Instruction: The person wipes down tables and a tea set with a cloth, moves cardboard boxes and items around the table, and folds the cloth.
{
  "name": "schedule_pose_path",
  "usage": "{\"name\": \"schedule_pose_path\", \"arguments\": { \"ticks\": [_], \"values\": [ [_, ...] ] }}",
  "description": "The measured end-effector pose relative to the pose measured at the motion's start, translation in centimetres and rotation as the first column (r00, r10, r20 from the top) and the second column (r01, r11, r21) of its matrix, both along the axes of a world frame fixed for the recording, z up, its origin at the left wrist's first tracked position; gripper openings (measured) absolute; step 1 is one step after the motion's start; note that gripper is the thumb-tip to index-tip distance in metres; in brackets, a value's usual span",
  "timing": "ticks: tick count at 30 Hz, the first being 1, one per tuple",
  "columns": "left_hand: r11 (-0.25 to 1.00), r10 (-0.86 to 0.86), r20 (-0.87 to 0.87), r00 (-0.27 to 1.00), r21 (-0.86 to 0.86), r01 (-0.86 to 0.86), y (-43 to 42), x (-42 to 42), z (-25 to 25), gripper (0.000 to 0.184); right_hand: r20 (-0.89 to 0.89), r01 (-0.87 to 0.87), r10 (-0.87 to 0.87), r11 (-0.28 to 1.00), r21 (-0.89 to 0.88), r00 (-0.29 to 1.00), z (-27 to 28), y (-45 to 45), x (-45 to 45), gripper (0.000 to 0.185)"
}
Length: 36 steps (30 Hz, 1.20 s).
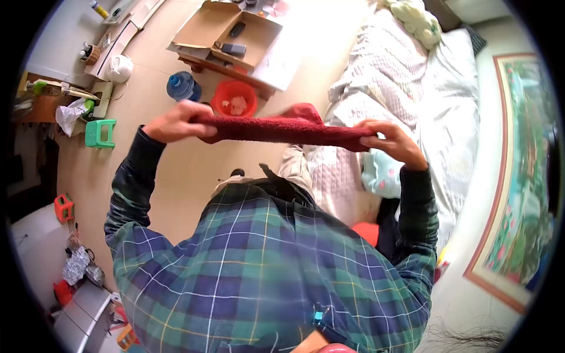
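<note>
A dark red, fuzzy cloth (pixel 276 130) is stretched sideways in front of my chest, nearly level. My left hand (pixel 178 122) grips its left end, thumb and fingers closed on the fabric. At the opposite end, my right hand (pixel 395 141) pinches the cloth between thumb and fingers. Between the hands the near edge is pulled into a straight, thick band. Behind the band, a loose fold of the same red material rises right of the middle. What kind of article the cloth is, I cannot tell.
A bed (pixel 382 76) with rumpled bedding and a pale blue pillow (pixel 382 173) stands right. Ahead are a table with an open cardboard box (pixel 203 26), a red basin (pixel 235 88) and a blue water jug (pixel 182 86). A green stool (pixel 100 134) is left.
</note>
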<state>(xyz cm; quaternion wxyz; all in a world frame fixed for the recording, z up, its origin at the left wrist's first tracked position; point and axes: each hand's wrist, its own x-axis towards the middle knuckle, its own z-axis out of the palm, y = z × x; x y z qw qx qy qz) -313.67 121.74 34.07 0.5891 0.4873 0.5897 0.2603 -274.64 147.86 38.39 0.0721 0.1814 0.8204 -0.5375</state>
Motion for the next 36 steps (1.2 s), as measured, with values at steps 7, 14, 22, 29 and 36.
{"name": "schedule_pose_path", "arguments": {
  "ticks": [7,14,22,29,36],
  "values": [
    [0.786,0.279,0.838,0.468,0.080,-0.613,16.2,2.1,-12.8,0.086,-0.377,-0.265,-0.333,0.335,-0.904,0.864,-13.6,20.8,-4.6,0.066],
    [0.618,0.786,0.004,0.618,-0.020,-0.786,23.0,6.4,-21.5,0.058,0.250,0.298,-0.185,0.773,-0.560,0.950,-19.3,29.7,-5.7,0.040],
    [0.839,0.533,-0.177,0.827,-0.015,-0.544,33.7,7.9,-17.8,0.041,0.057,-0.364,0.366,0.931,-0.035,0.929,-22.8,40.3,-8.4,0.081],
    [0.899,0.437,-0.627,0.645,0.291,-0.326,48.5,1.8,-24.2,0.033,0.008,-0.213,0.289,0.688,0.694,0.957,-24.3,55.6,-17.6,0.021],
    [0.489,0.787,0.493,0.370,-0.132,-0.862,71.7,-0.8,-21.4,0.058,-0.125,-0.028,0.002,0.979,-0.203,0.992,-20.9,59.7,-27.8,0.035]
  ]
}}
